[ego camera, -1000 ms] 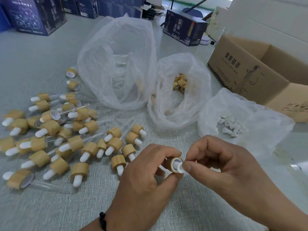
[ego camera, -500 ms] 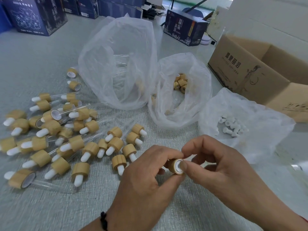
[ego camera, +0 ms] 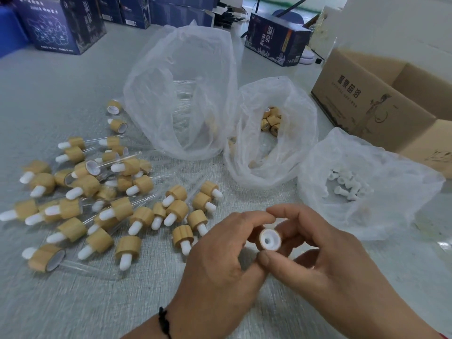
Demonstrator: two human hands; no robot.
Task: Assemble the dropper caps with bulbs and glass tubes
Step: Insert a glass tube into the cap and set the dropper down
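Both the left hand (ego camera: 220, 255) and the right hand (ego camera: 318, 253) pinched one bamboo cap (ego camera: 268, 240) between curled fingertips, its white inside facing the camera.

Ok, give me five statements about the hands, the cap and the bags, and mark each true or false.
1. Both hands hold one cap. True: the left hand and the right hand pinch the bamboo cap between them.
2. The cap's open underside faces the camera. True: its white liner with a centre hole shows.
3. A glass tube already sticks out of the held cap. False: no tube is visible in it.
4. The loose white bulbs lie in the leftmost bag. False: they lie in the rightmost bag; the white bulbs show through it.
5. The middle bag holds bare caps. True.
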